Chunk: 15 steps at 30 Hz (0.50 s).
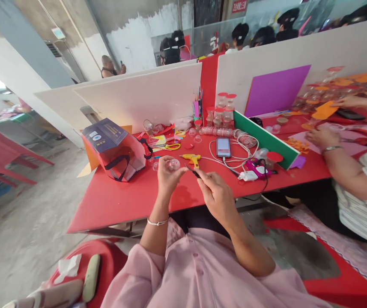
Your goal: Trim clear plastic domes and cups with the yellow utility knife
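1. Left hand point(166, 179): raised over the front part of the red desk point(106, 209). Fingers drawn in, gripping a clear plastic piece point(173, 164), with the thumb extended toward the right hand point(217, 196).
2. Right hand: beside the left, fingers narrow around a slim dark-handled tool point(195, 173). Its thin tip points toward the left thumb; contact with the plastic piece cannot be confirmed.
3. Yellow glue gun point(195, 159): lying on the desk just beyond the hands, nozzle toward the left.
4. Left side of desk: a red-sided bag with a dark top panel point(106, 136), dark straps. Between it and the glue gun, yellow-handled scissors point(172, 146) lie among coloured scraps.
5. Behind the glue gun: clear containers with red tops point(219, 114), grouped and partly stacked, and a row of nested clear cups point(217, 132) on its side.
6. Right of the glue gun: a device with a lit screen point(223, 147), white cable point(250, 149) attached, and a pink power strip point(257, 169) bearing a white plug.
7. Green board point(267, 140): standing on edge, slanting across the desk.
8. Far right: a co-worker's hands point(324, 137), one at an orange sheet point(324, 110). A purple sheet point(275, 90) leans on the white partition point(299, 60).
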Tool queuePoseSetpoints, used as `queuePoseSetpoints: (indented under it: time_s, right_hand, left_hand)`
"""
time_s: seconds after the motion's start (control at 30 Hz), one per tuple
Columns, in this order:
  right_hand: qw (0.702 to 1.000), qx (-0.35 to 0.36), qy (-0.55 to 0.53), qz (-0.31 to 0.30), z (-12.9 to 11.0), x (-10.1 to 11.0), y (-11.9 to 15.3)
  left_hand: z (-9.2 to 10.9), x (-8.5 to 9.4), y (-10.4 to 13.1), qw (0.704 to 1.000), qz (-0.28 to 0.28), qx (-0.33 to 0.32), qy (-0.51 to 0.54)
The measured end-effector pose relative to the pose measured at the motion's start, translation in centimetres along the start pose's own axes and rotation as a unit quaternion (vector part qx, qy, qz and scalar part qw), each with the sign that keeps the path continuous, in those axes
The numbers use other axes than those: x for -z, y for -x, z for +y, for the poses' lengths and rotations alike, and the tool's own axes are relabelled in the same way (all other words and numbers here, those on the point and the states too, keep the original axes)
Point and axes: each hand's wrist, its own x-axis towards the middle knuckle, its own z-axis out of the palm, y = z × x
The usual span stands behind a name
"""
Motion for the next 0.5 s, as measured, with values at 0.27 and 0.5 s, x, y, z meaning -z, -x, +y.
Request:
queuePoseSetpoints:
  time_s: [0.27, 0.5]
  right_hand:
    - [0.989, 0.148, -0.014, 0.017, -1.7, 0.2, 0.0]
    - [0.978, 0.191, 0.073, 0.031, -4.4, 1.7, 0.3]
  left_hand:
    - [5.0, 1.6, 3.6, 0.977, -0.122, -0.006, 0.172]
    - [6.6, 2.3, 4.4, 0.976, -0.086, -0.086, 0.178]
